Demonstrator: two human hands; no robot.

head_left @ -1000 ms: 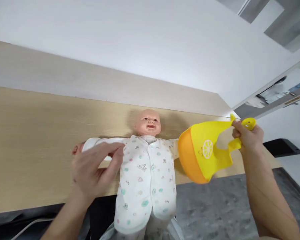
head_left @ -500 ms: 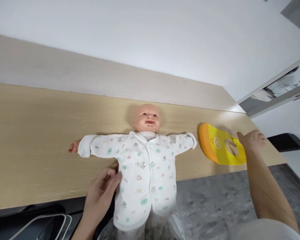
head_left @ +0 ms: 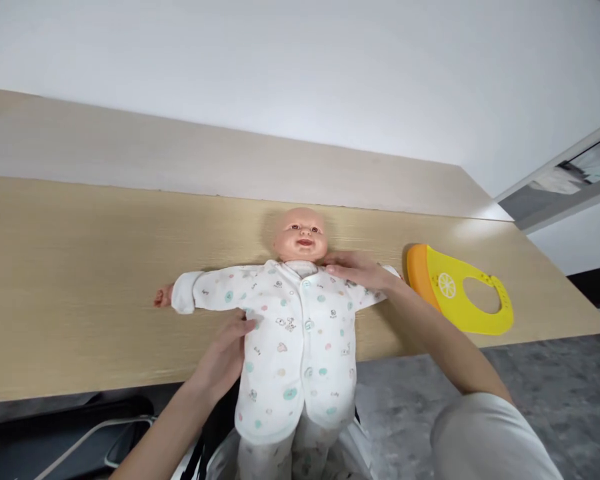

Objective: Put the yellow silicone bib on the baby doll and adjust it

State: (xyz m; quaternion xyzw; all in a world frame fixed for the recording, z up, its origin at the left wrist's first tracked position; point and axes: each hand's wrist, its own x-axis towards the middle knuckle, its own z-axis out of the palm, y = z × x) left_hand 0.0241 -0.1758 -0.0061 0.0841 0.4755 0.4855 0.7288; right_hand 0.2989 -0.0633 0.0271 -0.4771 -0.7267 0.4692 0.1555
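Observation:
A baby doll (head_left: 295, 320) in a white patterned romper lies face up on the wooden table (head_left: 80, 280), arms spread, its legs hanging over the front edge. My left hand (head_left: 227, 353) rests against the doll's side under its arm, fingers curled on the cloth. Stretched flat, my right hand (head_left: 355, 268) lies on the doll's shoulder beside its neck. A yellow and orange silicone bib (head_left: 457, 297) lies flat on the table to the right, apart from both hands.
A raised wooden ledge (head_left: 180, 160) runs along the back below a white wall. Grey speckled floor (head_left: 555, 393) shows at the lower right. White cables (head_left: 80, 443) and dark items lie under the table's front edge at the left.
My right hand set the bib down on the table and moved left onto the doll's shoulder. My left hand dropped from the doll's arm to its side.

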